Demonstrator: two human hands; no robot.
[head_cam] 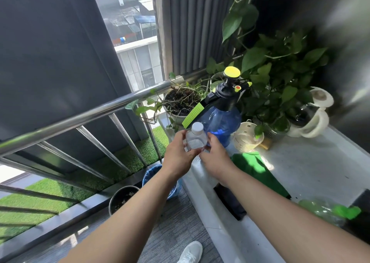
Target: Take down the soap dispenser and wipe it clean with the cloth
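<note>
A small clear bottle with a white cap, the soap dispenser (195, 136), is held upright between both hands above the left edge of the white counter (312, 162). My left hand (178, 154) grips its left side and my right hand (215, 156) holds its right side and bottom. The green cloth (254, 168) lies flat on the counter just right of my right wrist, untouched.
A blue pressure sprayer (222, 120) with yellow knob stands right behind the bottle. Potted plants (276, 78), a plastic cup (247, 137) and white holders (316, 120) crowd the counter's back. A steel railing (84, 115) runs left; a lined bin (158, 178) and pot (122, 197) sit on the floor.
</note>
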